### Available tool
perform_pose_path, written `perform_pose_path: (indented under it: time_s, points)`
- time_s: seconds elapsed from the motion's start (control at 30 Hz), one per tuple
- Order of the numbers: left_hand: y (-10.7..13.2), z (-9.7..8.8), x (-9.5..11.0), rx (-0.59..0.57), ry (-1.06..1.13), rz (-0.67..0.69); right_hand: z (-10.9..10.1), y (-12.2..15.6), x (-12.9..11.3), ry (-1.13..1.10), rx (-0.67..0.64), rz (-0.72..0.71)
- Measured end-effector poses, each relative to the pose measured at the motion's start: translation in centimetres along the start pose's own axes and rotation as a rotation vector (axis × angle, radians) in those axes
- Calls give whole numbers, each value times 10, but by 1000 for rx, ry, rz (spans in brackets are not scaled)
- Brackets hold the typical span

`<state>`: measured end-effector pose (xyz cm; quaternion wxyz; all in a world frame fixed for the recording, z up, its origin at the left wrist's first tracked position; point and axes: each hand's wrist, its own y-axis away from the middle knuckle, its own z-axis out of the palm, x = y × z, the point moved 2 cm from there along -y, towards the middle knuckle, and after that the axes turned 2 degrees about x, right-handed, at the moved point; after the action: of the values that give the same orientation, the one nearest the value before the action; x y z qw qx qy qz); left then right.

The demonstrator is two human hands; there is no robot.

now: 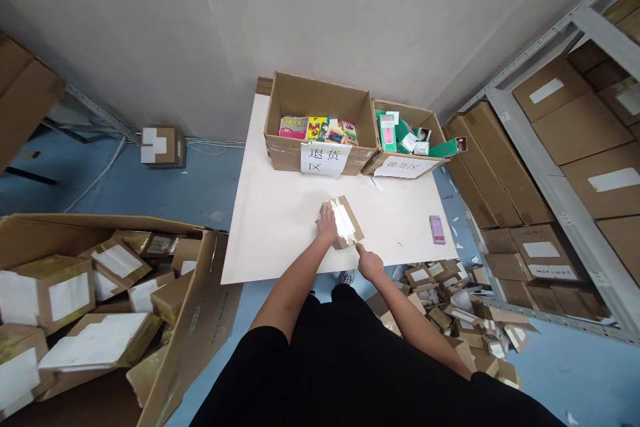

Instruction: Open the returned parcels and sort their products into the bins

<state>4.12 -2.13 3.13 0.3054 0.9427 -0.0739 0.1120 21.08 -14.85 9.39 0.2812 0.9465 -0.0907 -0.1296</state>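
A small taped cardboard parcel [347, 221] with a white label lies on the white table [280, 227], near its front edge. My left hand [327, 223] rests flat on the parcel's left side, fingers stretched out. My right hand [370, 263] is closed around a small blade-like tool [357, 245] whose tip touches the parcel's near corner.
Two open boxes stand at the table's back: one with colourful books [320, 123], one with green and white packs [407, 140]. A small pink item [437, 229] lies at the right. A large carton of parcels [90, 307] sits left, opened cartons [450, 300] litter the floor, shelving [560, 180] stands right.
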Motion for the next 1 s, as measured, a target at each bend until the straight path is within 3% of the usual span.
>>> perform_pose_path:
  time_s: [0.17,0.33,0.5,0.7,0.83,1.0]
  points:
    - [2,-2,-1,13,-59,-14,-28,10,9,21,-17,-71]
    - [5,-2,-4,17,-68,-2,-20,7,40,-246,172,54]
    - [13,1,2,57,-60,-18,9,-43,40,-499,201,266]
    - [27,7,18,165,-91,-97,22,-110,44,-711,251,324]
    - [31,14,44,208,-148,-164,0,-149,63,-763,345,260]
    - [40,26,88,101,-231,-67,-52,-188,70,-680,359,120]
